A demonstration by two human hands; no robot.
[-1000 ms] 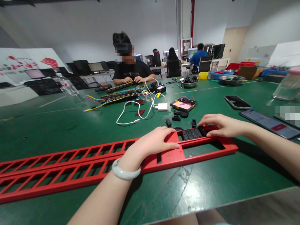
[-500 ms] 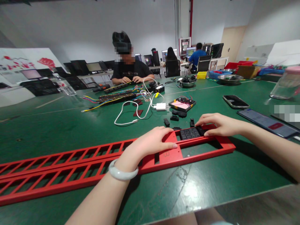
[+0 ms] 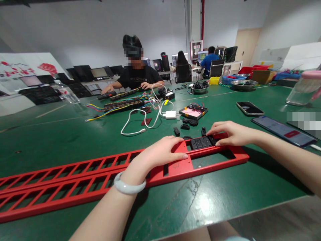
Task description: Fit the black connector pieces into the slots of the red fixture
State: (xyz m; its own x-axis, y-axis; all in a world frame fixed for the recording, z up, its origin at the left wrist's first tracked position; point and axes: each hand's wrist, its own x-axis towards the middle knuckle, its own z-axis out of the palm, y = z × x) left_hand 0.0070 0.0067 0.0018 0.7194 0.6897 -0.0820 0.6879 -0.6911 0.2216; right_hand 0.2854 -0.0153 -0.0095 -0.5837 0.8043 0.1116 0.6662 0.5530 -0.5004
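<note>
A long red ladder-like frame (image 3: 180,164) lies across the table in front of me. My left hand (image 3: 160,152), with a pale bangle on its wrist, holds it at the solid plate, thumb on top and fingers over the far side. In the far slot right of that plate sits a row of black plastic blocks (image 3: 200,143). My right hand (image 3: 229,133) grips another black block (image 3: 212,140) at the right end of the row, thumb on the near side and fingers on the far side. Its fingers partly hide that block.
Loose black blocks (image 3: 185,127) lie behind the frame. Beyond are a white charger (image 3: 171,114) with its cable, a tray (image 3: 193,111) of wired parts and bundled wires (image 3: 125,103). Two phones (image 3: 250,108) lie at right. A person (image 3: 140,78) works across the table.
Both my hands keep almost the same places on the frame and block. The view has shifted slightly. Across the table, the person's one hand has moved out toward a dark tool.
</note>
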